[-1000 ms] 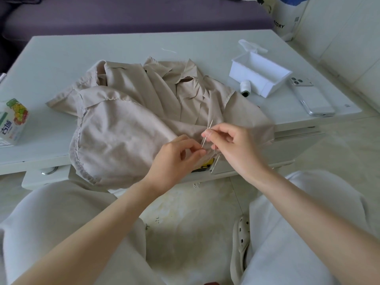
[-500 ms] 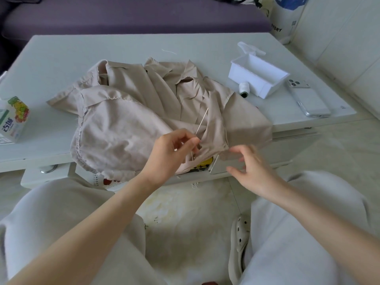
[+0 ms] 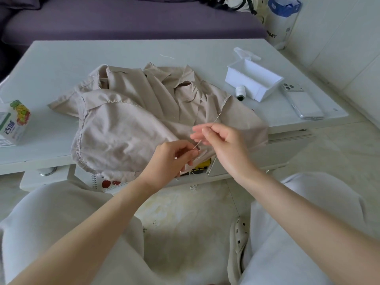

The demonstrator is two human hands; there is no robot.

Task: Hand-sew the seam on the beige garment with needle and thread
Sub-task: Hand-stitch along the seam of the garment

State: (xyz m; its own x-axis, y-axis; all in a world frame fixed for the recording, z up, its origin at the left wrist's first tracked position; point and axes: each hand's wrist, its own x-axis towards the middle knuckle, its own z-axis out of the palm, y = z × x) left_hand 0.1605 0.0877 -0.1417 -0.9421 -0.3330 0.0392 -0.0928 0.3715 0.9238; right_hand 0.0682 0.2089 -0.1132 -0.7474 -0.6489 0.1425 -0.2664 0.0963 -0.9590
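The crumpled beige cloth garment (image 3: 123, 128) lies spread on the pale worktop (image 3: 61, 62), and its near edge spills over the worktop's front lip toward my lap. My left hand (image 3: 172, 159) is at that near edge, with thumb and fingers curled and pinching a small fold of the cloth. My right hand (image 3: 224, 140) hovers just above and to the right of that fold, thumb and forefinger pinching the thin steel needle (image 3: 217, 118), which slants up and away over the garment's right side. A fine pale line runs from my right fingers down to my left fingertips, and I cannot tell whether it is the needle's tip or the thread. The two hands are close together but not touching. Just beyond the garment's right shoulder stands an open white plastic box (image 3: 255, 83) with a small white thread spool (image 3: 240, 92) against it, and a pale smartphone (image 3: 302, 101) lies further right. Well to the garment's left stands a small printed drink carton (image 3: 15, 122).
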